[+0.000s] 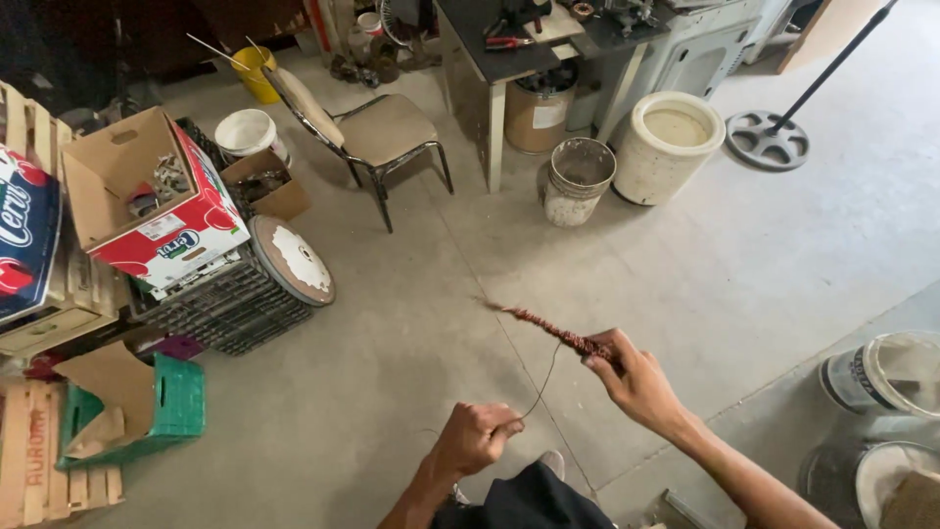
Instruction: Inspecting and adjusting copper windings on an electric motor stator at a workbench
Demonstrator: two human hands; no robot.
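My right hand [636, 380] grips the near end of a thin rod wound with reddish-brown wire [548, 329], which points up and to the left over the concrete floor. A single thin strand of wire [544, 384] hangs from the rod down to my left hand [475, 436], which is closed in a fist around it. Both hands are held apart above my lap, the left lower and nearer to me.
A padded metal chair [377, 132] stands ahead, with a workbench [509, 59] and several buckets [578, 178] behind it. On the left are cardboard boxes [147, 196], a black crate [230, 304] and a green crate [166, 402]. Two glass jars [886, 372] stand at the right.
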